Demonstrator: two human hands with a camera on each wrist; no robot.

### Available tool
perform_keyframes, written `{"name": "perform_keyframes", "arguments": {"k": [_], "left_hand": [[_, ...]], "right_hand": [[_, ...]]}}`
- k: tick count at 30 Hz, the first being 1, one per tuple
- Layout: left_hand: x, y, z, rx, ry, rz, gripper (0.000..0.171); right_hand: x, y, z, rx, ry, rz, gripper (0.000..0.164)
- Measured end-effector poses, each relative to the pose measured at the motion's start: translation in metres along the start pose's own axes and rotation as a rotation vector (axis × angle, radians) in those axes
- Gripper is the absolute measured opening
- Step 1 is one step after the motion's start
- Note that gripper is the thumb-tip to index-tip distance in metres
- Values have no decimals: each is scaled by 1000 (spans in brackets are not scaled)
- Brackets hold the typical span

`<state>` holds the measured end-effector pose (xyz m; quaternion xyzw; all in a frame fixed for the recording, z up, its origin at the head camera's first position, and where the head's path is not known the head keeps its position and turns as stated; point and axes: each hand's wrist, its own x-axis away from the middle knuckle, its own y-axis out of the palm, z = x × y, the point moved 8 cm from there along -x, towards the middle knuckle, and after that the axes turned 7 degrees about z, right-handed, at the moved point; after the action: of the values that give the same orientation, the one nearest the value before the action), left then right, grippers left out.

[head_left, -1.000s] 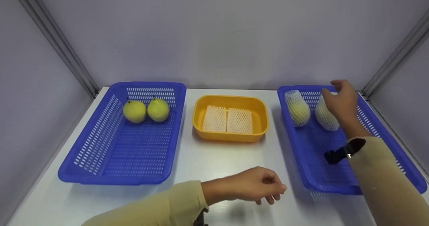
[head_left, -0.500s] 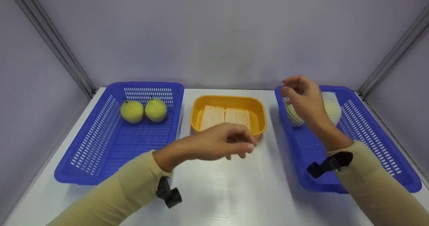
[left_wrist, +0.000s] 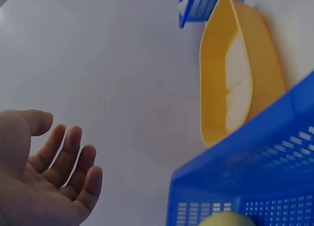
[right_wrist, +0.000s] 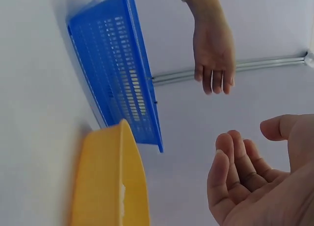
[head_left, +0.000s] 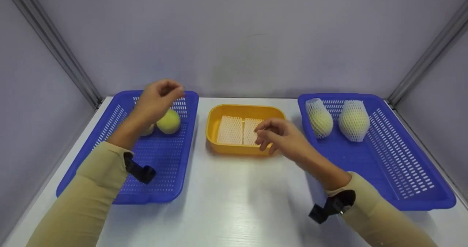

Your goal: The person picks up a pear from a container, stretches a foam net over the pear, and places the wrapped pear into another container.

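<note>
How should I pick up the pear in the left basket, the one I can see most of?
Best from above, I think, with your left hand around the round middle of the pear. It's unwrapped, and the basket is open on top. The other pear sits on its left, so the near side probably has more room.

Smooth plastic tub (head_left: 230,149), foam nets (head_left: 229,130)

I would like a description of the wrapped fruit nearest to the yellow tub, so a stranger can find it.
In the head view, start at the blue basket on the right. Near its back, on the side nearest the yellow tub, sits the wrapped fruit. Its white net leans left at the top; the other wrapped fruit, farther right, has a straighter, broader net top.
</note>
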<state>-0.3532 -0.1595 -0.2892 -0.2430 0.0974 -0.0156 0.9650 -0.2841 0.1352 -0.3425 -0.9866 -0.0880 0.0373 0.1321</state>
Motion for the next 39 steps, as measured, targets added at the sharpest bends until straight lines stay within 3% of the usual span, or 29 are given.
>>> {"name": "perform_keyframes", "arguments": {"k": [6, 8, 10, 17, 26, 33, 39], "left_hand": [[-17, -59, -50, 10, -22, 312, 43], [-21, -70, -66, 4, -36, 379, 45], [-25, -77, -82, 8, -61, 403, 49], [-28, -76, -130, 0, -234, 336, 73], [-19, -69, -174, -59, -354, 248, 83], [-17, -56, -191, -53, -368, 156, 86], [-21, -47, -200, -64, -369, 137, 91]], "right_hand": [[18, 73, 19, -55, 87, -225, 29], [25, 97, 24, -67, 116, -289, 32], [33, 119, 28, -71, 143, -350, 33], [54, 176, 42, -92, 245, -453, 34], [57, 206, 48, -199, 268, -421, 35], [55, 216, 47, -287, 318, -363, 26], [54, 220, 46, -297, 316, -324, 24]]}}
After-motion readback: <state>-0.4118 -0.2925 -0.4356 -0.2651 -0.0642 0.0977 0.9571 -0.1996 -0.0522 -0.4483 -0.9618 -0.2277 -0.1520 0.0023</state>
